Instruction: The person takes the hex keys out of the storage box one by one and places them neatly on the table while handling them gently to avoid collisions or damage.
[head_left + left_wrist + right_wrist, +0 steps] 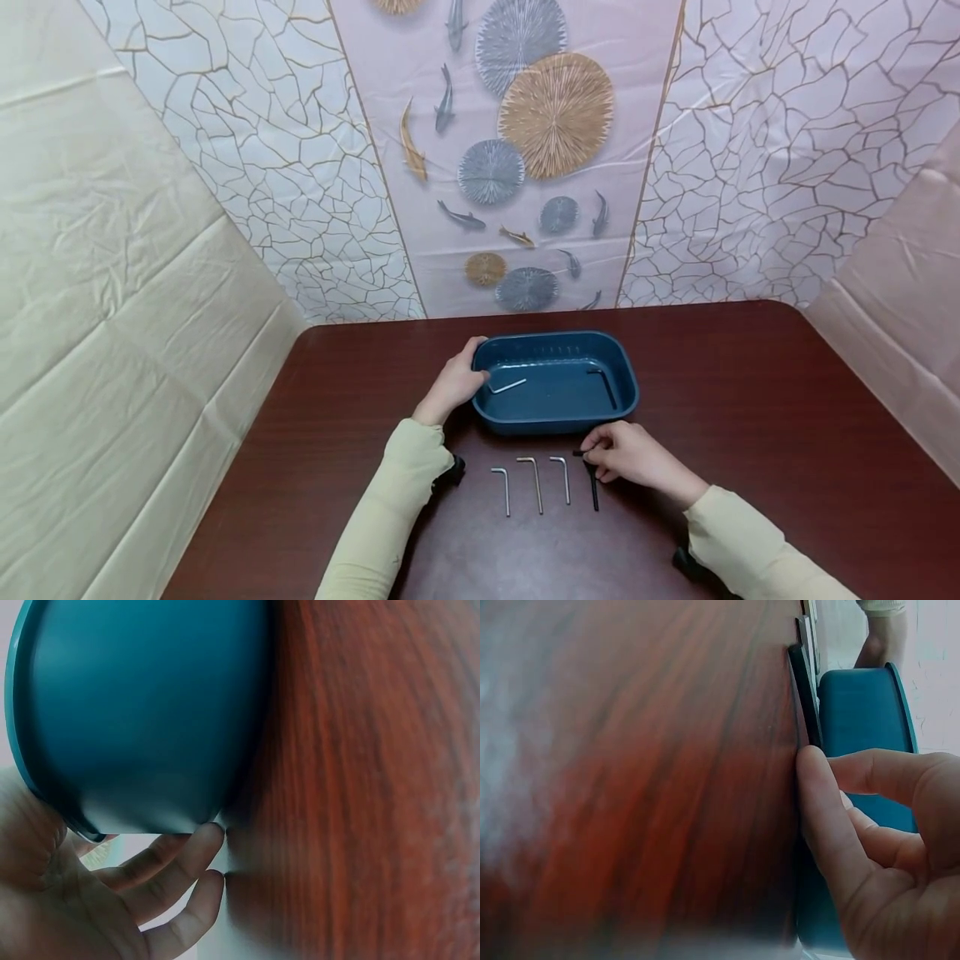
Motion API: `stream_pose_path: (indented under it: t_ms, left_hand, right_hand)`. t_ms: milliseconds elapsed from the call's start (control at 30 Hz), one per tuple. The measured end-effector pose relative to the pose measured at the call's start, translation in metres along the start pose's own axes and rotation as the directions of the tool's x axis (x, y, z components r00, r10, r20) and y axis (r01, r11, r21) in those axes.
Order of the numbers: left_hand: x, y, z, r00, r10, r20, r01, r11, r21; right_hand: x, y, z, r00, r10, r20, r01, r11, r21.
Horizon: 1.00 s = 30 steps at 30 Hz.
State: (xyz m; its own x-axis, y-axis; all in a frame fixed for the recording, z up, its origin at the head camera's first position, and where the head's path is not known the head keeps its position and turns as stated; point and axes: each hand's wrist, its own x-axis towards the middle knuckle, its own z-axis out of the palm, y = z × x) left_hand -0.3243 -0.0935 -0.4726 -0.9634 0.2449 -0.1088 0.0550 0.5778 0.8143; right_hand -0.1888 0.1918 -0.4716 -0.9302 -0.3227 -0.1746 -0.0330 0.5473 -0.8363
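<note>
A blue plastic tray stands on the table, its left end held by my left hand. The thumb lies over the rim, while the fingers curl round the outside wall. In front of the tray's right side, my right hand pinches a black hex key between thumb and fingers. The key's long arm points toward me, close over the tabletop. Left of it lie three metallic hex keys in a row, short arms at the far end.
Inside the tray are a silver hex key at the left and a black hex key at the right. The dark red wooden table ends at a patterned wall cloth. Pale cloth hangs on the left side.
</note>
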Motion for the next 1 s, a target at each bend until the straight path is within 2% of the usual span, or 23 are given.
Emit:
stream_pose_path:
  t_ms: [333, 633, 1000]
  left_hand:
    - [0.0008, 0.0004, -0.0007, 1.000, 0.010, -0.022, -0.010, 1.000, 0.016]
    - [0.0002, 0.0021, -0.0013, 1.000, 0.002, -0.012, -0.001, 1.000, 0.022]
    - [0.0005, -0.0015, -0.0004, 1.000, 0.019, -0.002, -0.019, 1.000, 0.023]
  right_hand:
    - [0.0023, -0.0024, -0.0002, 1.000, 0.022, 0.001, -0.022, 1.000, -0.017]
    - [0.0032, -0.0016, -0.0013, 1.000, 0.009, -0.009, -0.010, 0.997, -0.077]
    - [0.0025, -0.0047, -0.0001, 0.996, 0.079, -0.029, -0.081, 0.992, -0.097]
